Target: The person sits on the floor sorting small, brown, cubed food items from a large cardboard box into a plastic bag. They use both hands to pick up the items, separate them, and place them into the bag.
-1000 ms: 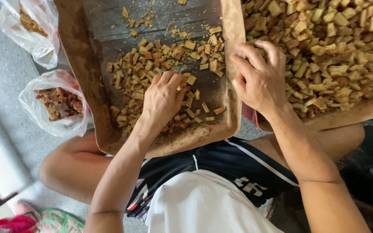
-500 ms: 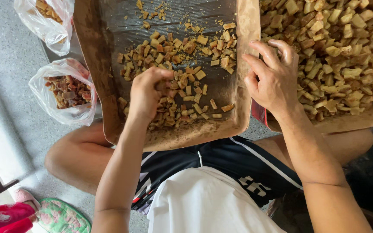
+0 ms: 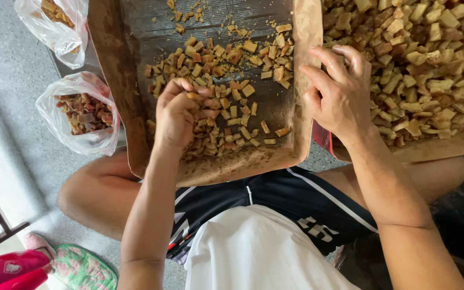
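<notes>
Brown chunks (image 3: 226,80) lay scattered over the near tray (image 3: 119,96), which rested on my lap. My left hand (image 3: 177,115) was curled over them, fingers pinching a few pieces at the tray's centre. My right hand (image 3: 339,96), fingers loosely spread, rested on the heaped second tray (image 3: 441,147) at 3 o'clock. Two bags (image 3: 81,115) of darker pieces sat at 9 o'clock on the floor (image 3: 12,134).

Just one head cam here, looking pretty much straight down, close over the lap and the paper-lined tray (image 3: 135,134), floor off to the left.
</notes>
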